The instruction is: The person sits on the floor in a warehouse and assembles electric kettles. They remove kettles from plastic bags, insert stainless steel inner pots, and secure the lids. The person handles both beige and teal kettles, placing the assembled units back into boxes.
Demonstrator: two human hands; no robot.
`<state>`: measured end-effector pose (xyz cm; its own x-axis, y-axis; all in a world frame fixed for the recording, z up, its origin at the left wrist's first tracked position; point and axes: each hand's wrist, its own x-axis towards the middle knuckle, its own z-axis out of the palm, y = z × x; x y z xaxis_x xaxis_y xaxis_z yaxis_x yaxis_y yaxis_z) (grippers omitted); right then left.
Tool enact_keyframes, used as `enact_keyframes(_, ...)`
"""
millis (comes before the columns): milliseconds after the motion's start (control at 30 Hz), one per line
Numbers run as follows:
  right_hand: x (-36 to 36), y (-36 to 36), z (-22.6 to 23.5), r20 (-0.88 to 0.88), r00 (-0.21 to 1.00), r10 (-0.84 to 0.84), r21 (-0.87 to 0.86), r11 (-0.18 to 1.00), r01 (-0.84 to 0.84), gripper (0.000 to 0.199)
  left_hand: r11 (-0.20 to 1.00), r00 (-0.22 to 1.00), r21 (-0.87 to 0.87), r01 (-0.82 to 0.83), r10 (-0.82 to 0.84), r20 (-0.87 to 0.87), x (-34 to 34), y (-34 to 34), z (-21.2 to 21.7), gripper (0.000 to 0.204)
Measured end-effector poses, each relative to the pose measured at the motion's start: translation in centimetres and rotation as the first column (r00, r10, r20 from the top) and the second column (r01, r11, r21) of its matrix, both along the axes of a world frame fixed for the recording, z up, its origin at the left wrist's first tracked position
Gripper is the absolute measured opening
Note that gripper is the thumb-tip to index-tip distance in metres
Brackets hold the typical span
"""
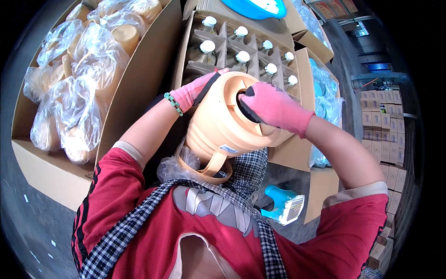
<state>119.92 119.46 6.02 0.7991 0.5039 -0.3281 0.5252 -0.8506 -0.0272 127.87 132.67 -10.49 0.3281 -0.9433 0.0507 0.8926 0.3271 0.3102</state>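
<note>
A peach-coloured plastic thermos flask body (209, 116) with a looped handle (216, 165) is tilted in front of my chest. Its round opening faces up and to the right. My left hand (195, 93), in a pink glove with a black palm, is closed around the far left side of the flask. My right hand (274, 107), gloved the same way, has its fingers bent into the opening and over its inner rim. The fingertips are hidden inside, so whatever they touch there does not show. Clear plastic film (174, 168) hangs by the flask's lower end.
A carton (134, 65) at left holds several bagged peach flasks. Ahead, a divided carton (188, 35) holds white-capped glass bottles (242, 56). Beyond it is a blue basin (253, 11) of white pieces. Cartons with teal items (320, 88) stand right; a turquoise stool (281, 204) is below.
</note>
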Motion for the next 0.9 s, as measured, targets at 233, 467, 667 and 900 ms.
enact_keyframes(233, -0.9, 0.8, 3.8, -0.186, 0.978, -0.09, 0.077, 0.991, 0.106, 0.016, 0.988, 0.997, -0.143, 0.051, -0.042, 0.063, 0.1, 0.4, -0.1, 0.043)
enact_keyframes(467, 1.3, -1.4, 3.0, -0.042, 0.614, 0.789, -0.186, 0.597, -0.78, 0.014, 0.986, 0.996, -0.142, 0.087, -0.086, 0.01, -0.4, -0.3, 0.0, 0.043)
enact_keyframes(667, 0.6, -1.2, 1.4, 0.014, 0.909, 0.417, -0.089, 0.906, -0.415, 0.021, 0.996, 0.997, -0.059, 0.06, -0.063, -0.048, 0.4, -0.4, -0.6, 0.046)
enact_keyframes(900, -6.1, 0.2, 3.1, 0.402, 0.889, -0.218, 0.491, 0.871, -0.009, 0.02, 0.98, 0.994, -0.179, 0.085, -0.096, -0.056, 0.6, 0.5, -1.1, 0.048)
